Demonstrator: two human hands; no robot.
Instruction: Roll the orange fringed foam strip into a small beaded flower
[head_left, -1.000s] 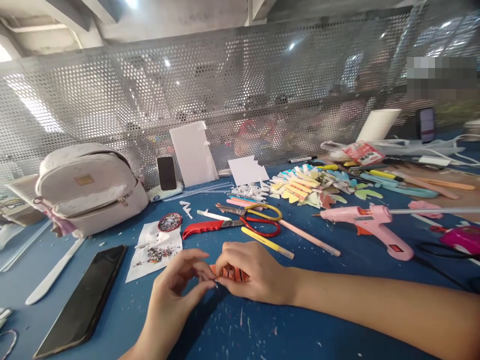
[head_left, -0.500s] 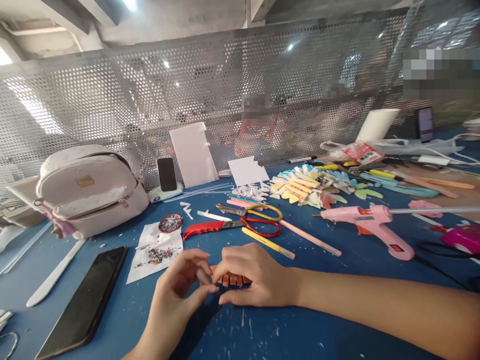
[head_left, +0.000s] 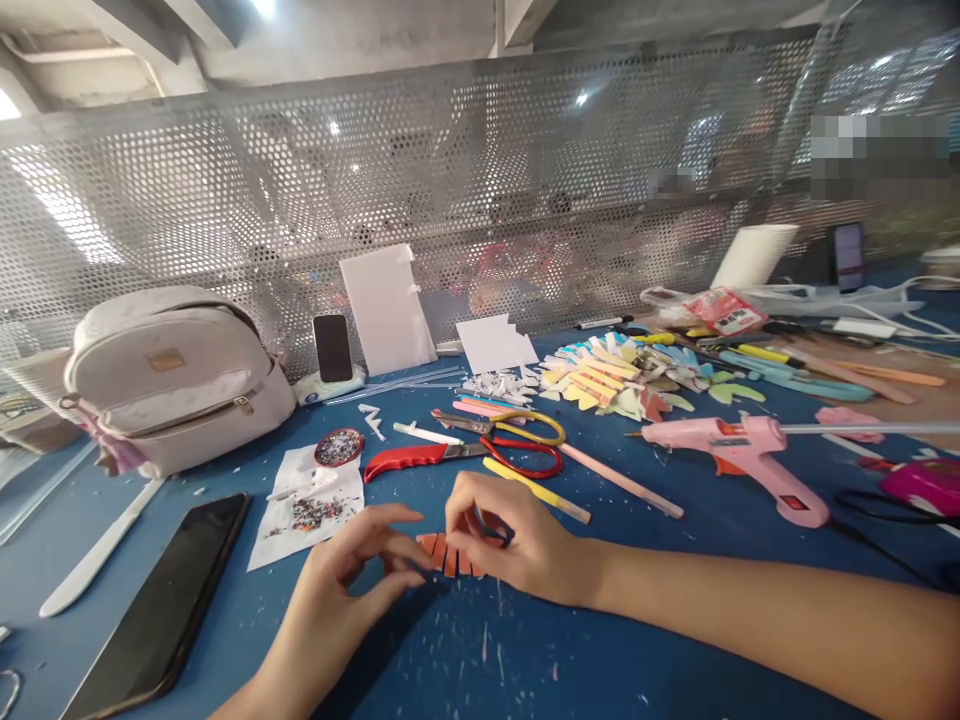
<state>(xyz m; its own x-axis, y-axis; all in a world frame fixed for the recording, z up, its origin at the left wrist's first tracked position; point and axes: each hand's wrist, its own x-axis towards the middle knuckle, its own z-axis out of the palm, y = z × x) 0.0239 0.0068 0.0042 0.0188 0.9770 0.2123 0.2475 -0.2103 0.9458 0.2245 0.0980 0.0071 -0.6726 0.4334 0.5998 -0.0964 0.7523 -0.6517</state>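
A small orange paper piece (head_left: pixel 451 562), cut into strips with narrow gaps between them, lies on the blue table in front of me. At its left end is my left hand (head_left: pixel 352 570), thumb and forefinger apart, with a fingertip close to or touching the paper. My right hand (head_left: pixel 525 540) bends over the other end, thumb and forefinger pinched together at the paper; its palm and curled fingers hide part of the piece. Just beyond lie scissors (head_left: pixel 525 468) with red and yellow handles, a red-handled cutter (head_left: pixel 405 461) and a yellow pen (head_left: pixel 536 490).
A pink glue gun (head_left: pixel 750 450) lies at the right with its cable. Paper cutouts (head_left: pixel 611 370) are heaped behind. On the left are a dark phone (head_left: pixel 165 600), a white plastic knife (head_left: pixel 101 555), a backpack (head_left: pixel 180 380) and a paper sheet (head_left: pixel 281 530) with beads.
My right thumb has moved up toward the forefinger, so more of the orange paper shows. My left hand has shifted slightly left, and its fingers have spread.
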